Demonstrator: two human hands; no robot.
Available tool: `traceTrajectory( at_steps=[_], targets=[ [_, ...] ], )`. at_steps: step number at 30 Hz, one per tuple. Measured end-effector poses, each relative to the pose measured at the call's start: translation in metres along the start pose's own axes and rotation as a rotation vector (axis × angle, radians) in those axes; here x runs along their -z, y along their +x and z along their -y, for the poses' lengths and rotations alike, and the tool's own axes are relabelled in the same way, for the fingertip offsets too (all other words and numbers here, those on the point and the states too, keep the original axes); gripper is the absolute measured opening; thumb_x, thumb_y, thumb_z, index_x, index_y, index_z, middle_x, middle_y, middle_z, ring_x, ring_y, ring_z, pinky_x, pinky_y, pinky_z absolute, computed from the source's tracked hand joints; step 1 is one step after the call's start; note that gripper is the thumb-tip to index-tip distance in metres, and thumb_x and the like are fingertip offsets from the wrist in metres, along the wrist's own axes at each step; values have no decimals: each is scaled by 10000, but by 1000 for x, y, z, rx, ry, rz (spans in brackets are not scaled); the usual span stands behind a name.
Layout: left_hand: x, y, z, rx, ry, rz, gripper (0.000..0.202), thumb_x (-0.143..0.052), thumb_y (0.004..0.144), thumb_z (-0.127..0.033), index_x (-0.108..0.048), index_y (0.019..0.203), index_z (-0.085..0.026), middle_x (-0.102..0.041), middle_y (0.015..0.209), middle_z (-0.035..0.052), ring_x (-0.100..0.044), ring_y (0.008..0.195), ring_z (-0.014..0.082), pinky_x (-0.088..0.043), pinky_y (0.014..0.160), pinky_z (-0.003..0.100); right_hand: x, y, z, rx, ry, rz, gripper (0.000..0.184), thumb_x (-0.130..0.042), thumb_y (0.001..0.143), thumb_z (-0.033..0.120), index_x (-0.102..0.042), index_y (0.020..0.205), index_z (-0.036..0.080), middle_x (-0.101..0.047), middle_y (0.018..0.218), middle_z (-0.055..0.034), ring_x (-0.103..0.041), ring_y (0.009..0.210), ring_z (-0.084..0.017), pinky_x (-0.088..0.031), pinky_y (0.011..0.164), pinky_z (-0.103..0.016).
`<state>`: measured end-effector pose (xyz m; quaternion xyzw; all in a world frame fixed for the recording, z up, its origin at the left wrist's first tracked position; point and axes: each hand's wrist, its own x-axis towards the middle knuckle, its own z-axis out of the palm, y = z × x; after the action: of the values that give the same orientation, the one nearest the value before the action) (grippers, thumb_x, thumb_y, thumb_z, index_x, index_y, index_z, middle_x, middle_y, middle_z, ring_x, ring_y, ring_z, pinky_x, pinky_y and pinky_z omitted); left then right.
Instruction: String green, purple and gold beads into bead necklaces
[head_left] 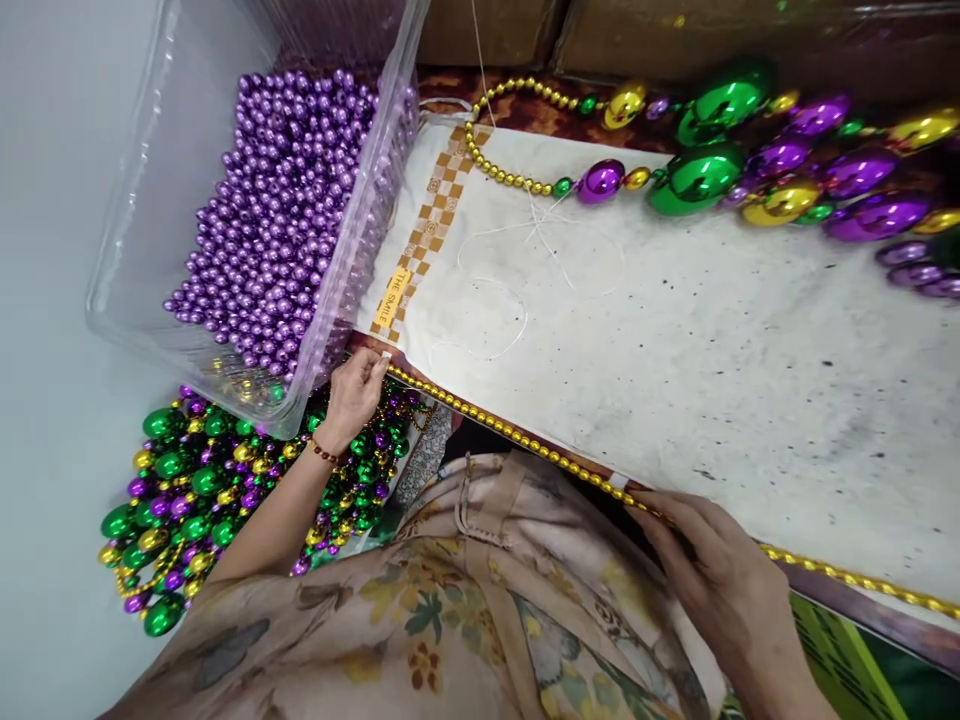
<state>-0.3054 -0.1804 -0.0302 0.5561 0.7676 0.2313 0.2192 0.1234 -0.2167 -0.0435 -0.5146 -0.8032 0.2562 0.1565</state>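
A string of gold beads (517,432) runs along the near edge of the table. At its left end, my left hand (354,395) is closed in a pinch on the string, beside the corner of the plastic bin. Farther right, my right hand (724,575) lies over the same string, its fingers closed around it and hiding part of it. Beyond my right hand the gold beads continue along the edge toward the right. Thin white thread (525,310) lies in loose loops on the white cloth (675,330) that covers the table.
A clear plastic bin (120,210) of loose purple beads (285,200) stands at the left. Below it hangs a heap of green, gold and purple bead strands (202,480). A large-bead necklace (600,182) stretches along the back, before brown boxes (487,30).
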Motion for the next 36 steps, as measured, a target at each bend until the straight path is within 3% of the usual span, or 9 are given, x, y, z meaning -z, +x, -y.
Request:
traceTrajectory(
  at_steps=[5,14,19,29,36],
  targets=[
    [1,-1,5,-7,26,-18,222,-573,918,-357,-583,792,-175,-517,618,-36,-427,547,96,-330,563,235,9,7,14,-124,63,69,240,-494,1026,336,-703,1056,221,-734,1012,-99,-696,934,-235,-555,818,-356],
    [0,-1,1,19,75,-59,207,-627,895,-314,-591,775,-149,-466,559,-54,-366,530,72,-302,542,213,12,10,23,-238,43,101,324,-457,1039,389,-718,1096,205,-738,966,-93,-663,897,-235,-518,790,-352],
    [0,-1,6,21,90,-57,205,-636,890,-319,-596,783,-149,-444,575,-56,-363,541,72,-307,549,215,9,15,29,-283,-40,115,315,-469,1036,372,-742,989,222,-737,939,-72,-661,885,-222,-479,761,-327],
    [-2,-2,13,47,50,-68,183,-650,869,-303,-602,796,-142,-467,582,-56,-368,544,71,-316,544,218,6,25,40,-285,-226,154,228,-532,995,327,-731,955,225,-728,896,-52,-644,844,-221,-391,723,-328],
    [3,-4,-17,-43,10,-279,188,-645,865,-301,-586,782,-143,-449,591,-56,-367,544,73,-315,550,218,17,24,34,-265,-264,65,277,-492,1000,256,-739,1124,234,-774,911,-37,-670,811,-194,-385,684,-309]
  ],
)
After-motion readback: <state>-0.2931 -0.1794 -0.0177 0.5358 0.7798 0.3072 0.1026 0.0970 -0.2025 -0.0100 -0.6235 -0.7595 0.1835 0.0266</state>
